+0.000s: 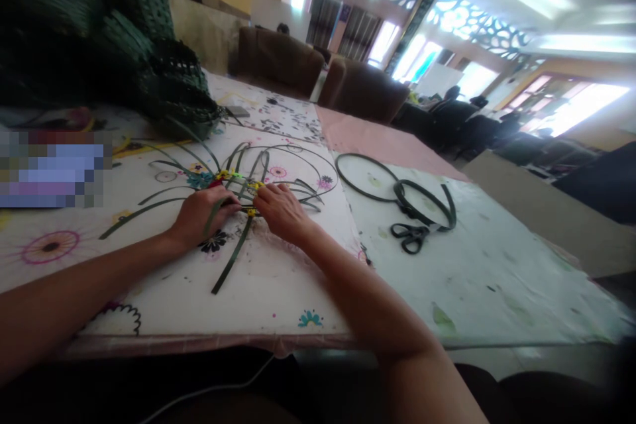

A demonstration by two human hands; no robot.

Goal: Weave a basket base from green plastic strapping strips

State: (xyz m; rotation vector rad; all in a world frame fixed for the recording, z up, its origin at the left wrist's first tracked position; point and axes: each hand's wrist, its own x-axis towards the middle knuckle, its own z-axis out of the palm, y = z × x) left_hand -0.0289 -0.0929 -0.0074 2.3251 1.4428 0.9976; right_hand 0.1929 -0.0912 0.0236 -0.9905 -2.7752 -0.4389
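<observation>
On the flowered tablecloth (278, 291), between the hands, lies a flat weaving (232, 189) of green strips with yellow bits. Strips fan out with no clear long axis; one points toward the person. The left hand (206, 211) curls round strips; the right hand's (283, 212) fingers bunch together, their grip unclear.
</observation>
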